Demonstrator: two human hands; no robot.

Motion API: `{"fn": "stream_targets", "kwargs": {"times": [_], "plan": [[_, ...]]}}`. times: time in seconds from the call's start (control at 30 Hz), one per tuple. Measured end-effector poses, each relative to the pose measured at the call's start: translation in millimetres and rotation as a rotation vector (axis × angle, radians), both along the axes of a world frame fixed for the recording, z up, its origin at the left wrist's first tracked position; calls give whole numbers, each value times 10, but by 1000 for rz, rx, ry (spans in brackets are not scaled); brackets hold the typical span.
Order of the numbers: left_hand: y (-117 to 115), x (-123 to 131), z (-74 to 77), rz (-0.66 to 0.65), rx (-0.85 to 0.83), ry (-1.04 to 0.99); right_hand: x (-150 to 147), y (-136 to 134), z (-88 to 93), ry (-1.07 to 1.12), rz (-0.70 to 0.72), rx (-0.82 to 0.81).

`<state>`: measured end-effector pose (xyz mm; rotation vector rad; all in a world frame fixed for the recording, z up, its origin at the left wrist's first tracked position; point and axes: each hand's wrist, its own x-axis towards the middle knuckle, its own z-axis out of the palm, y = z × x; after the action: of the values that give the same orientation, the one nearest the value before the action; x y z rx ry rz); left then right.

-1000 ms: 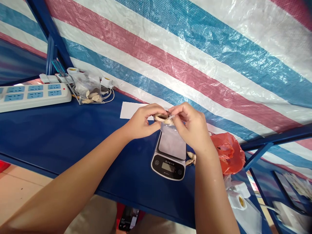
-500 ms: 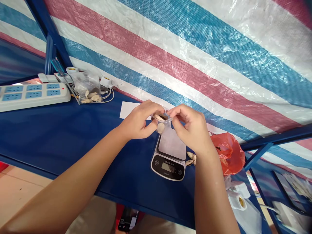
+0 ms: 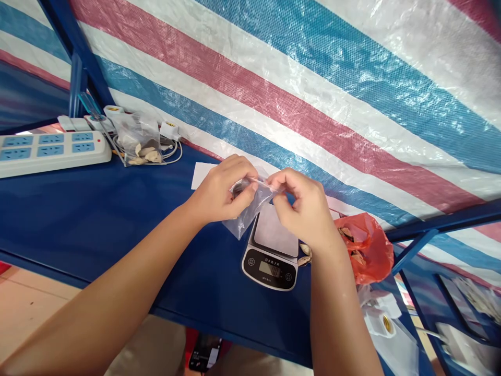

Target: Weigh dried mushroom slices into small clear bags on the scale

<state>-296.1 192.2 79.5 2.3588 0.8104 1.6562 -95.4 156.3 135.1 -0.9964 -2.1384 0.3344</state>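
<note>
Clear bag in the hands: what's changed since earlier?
The clear bag has shifted left, its mouth now drawn flat between the left hand and right hand; the pale pieces at its opening no longer show there. Both hands still hold it. The scale and loose pieces beside it stayed put.

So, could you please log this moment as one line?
left hand: holds clear bag | right hand: pinches bag's edge | scale: on blue table
</note>
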Motion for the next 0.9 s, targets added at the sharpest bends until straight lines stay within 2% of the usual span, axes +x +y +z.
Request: {"fn": "stream_targets", "kwargs": {"times": [0.1, 0.2, 0.3, 0.4, 0.47, 0.63, 0.8, 0.9], "plan": [[-8, 32, -22, -14, -25, -14, -28, -35, 11, -46, 40, -113], [22, 62, -45, -73, -122, -152, -48, -21, -18, -13, 1, -99], [72, 67, -47, -229, -358, -331, -48, 16, -49, 79, -60, -36], [83, 56, -30, -473, -688, -255, -37, 36, -52, 162, -88, 44], [56, 61, -17, -555, -811, -215, -24, 36, -47, 194, -123, 86], [-29, 119, -9, -547, -868, -295, 12, 23, -47, 280, -176, 35], [-30, 134, -7, -503, -905, -324, 15, 24, -32, 215, -211, 63], [-24, 124, 19, -587, -939, -270, 32, 41, -34, 222, -229, 65]]}}
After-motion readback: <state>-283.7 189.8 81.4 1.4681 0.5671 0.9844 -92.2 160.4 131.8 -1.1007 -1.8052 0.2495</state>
